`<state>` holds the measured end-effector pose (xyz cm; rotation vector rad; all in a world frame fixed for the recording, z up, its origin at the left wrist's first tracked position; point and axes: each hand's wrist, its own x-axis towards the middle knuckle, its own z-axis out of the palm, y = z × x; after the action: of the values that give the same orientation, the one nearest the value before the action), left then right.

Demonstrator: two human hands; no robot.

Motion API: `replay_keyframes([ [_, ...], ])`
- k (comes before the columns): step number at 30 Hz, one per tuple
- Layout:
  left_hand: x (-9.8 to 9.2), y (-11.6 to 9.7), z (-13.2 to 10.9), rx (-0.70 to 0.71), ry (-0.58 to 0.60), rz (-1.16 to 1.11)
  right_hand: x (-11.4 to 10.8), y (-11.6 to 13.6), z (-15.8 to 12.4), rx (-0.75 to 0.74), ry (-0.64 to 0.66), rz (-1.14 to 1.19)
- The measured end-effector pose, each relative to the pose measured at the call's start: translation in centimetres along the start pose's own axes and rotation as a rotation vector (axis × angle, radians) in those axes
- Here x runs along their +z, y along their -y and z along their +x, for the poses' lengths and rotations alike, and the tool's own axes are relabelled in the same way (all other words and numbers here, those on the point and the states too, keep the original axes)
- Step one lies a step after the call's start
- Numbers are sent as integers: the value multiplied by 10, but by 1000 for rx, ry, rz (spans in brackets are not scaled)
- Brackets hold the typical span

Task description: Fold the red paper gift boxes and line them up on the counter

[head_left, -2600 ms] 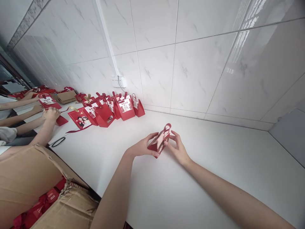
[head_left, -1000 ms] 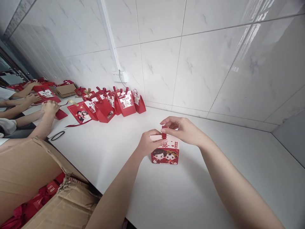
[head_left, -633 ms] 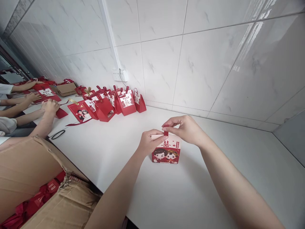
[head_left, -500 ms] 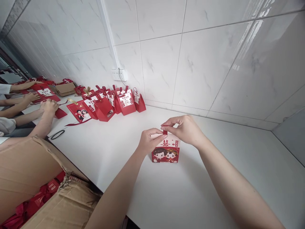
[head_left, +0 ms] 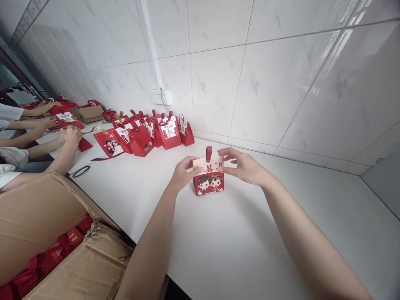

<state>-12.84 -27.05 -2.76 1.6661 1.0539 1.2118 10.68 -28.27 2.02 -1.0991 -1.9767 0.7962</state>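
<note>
A small red and white gift box point(head_left: 208, 183) with two cartoon figures on its front stands on the white table. A dark red ribbon loop point(head_left: 208, 153) rises from its top edge. My left hand point(head_left: 184, 175) grips the box's upper left side, thumb on the front and fingers behind. At the upper right edge, my right hand point(head_left: 245, 166) has its fingers spread, with the thumb tip by the box; whether it touches cannot be made out.
Several finished red gift boxes point(head_left: 170, 135) stand along the tiled wall to the left. A black loop point(head_left: 81, 171) lies near the table edge. An open cardboard carton point(head_left: 103, 258) with red boxes is at lower left. Co-workers' hands point(head_left: 71, 135) work farther left.
Both hands have left the ribbon, which now stands up as a free loop. The left hand has moved to the box's side, the right hand has opened, and the box sits slightly farther away.
</note>
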Motion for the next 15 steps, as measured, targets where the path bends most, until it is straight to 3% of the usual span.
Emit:
replay_keyframes([
  [2, -9, 4, 2, -20, -20, -15, -7, -9, -1, 41, 97, -28],
  [5, -15, 7, 2, -38, -47, -7, -10, -20, -1, 66, 60, -25],
  [8, -14, 10, 3, -40, -59, 9, -8, -25, 2, 77, 6, -41],
  [15, -5, 18, 6, -42, -59, -83, -7, -27, 5, 54, 121, -75],
])
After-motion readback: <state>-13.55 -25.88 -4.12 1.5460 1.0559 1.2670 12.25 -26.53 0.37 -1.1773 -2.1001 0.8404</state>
